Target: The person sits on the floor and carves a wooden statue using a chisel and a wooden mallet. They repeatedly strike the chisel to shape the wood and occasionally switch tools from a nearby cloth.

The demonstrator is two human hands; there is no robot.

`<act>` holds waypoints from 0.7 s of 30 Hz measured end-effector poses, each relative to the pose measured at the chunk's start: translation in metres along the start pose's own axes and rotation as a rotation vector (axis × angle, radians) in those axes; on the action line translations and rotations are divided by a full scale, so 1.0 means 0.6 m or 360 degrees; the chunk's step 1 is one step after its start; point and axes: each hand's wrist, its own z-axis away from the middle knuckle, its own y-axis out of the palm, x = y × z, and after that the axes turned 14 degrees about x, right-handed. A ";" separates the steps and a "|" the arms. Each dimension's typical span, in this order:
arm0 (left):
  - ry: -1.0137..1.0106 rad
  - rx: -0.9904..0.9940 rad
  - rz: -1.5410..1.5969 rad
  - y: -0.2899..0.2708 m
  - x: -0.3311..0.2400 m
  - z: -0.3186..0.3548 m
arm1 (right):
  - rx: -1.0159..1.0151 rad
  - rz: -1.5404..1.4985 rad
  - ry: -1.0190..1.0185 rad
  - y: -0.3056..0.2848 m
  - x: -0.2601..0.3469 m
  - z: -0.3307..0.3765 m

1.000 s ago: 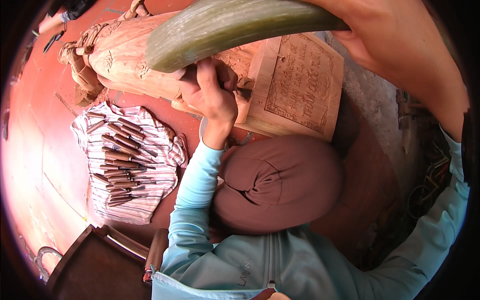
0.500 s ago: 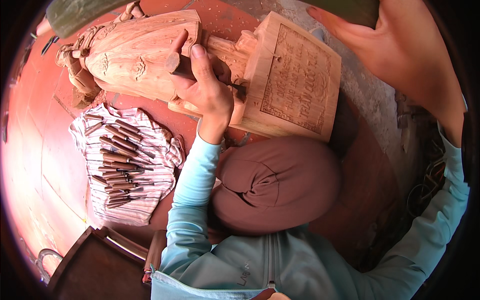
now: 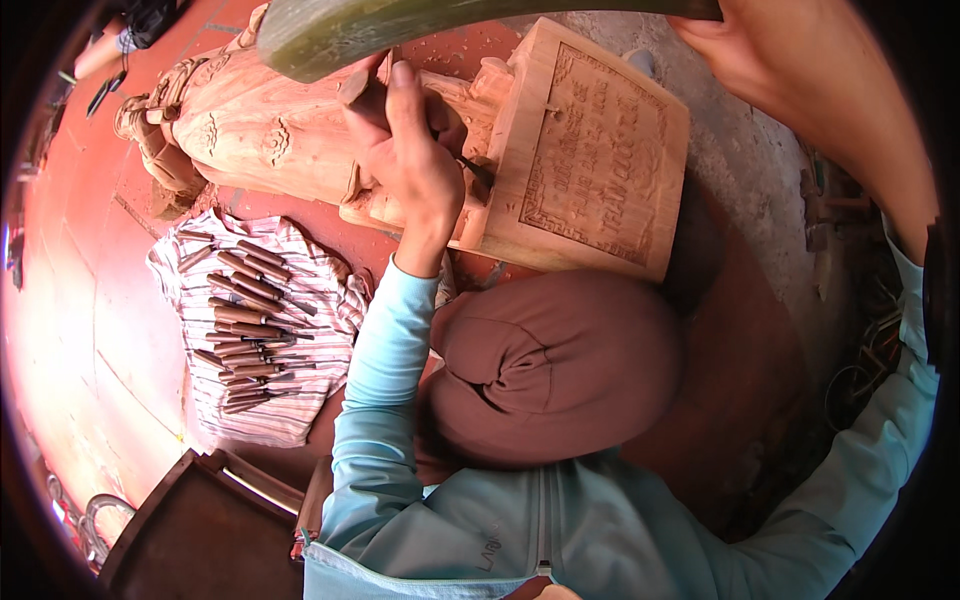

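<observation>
A pale carved wooden statue (image 3: pixel 260 140) lies on its side on the red floor, its square base with a carved plaque (image 3: pixel 590 160) facing me. My left hand (image 3: pixel 410 170) grips a chisel (image 3: pixel 358 88) whose blade meets the wood where the statue joins its base. My right hand (image 3: pixel 790 70) holds a long greenish wooden mallet (image 3: pixel 400 30) at the top of the view. The mallet's end is just above the chisel's handle.
A striped cloth (image 3: pixel 300 420) left of my arm carries several wooden-handled chisels (image 3: pixel 245 320). My bent knee in brown trousers (image 3: pixel 550 370) is below the statue's base. A dark wooden box (image 3: pixel 190 530) sits at the lower left. Rough grey ground lies to the right.
The mallet swung up nearly out of view half a second ago and has come back down over the chisel's handle. My left hand stays on the chisel at the same spot.
</observation>
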 end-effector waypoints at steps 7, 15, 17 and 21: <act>0.0076 -0.0162 -0.0264 -0.031 -0.026 -0.009 | -0.0073 -0.0069 -0.0104 0.027 -0.001 -0.021; 0.0131 0.0011 -0.0354 -0.008 -0.011 -0.006 | -0.0075 -0.0054 -0.0115 0.027 -0.009 -0.022; 0.0148 0.0047 -0.0316 -0.008 -0.004 -0.007 | -0.0079 -0.0044 -0.0111 0.026 -0.013 -0.024; 0.0133 0.0069 -0.0234 0.000 0.008 -0.005 | -0.0058 -0.0013 -0.0076 0.021 -0.012 -0.018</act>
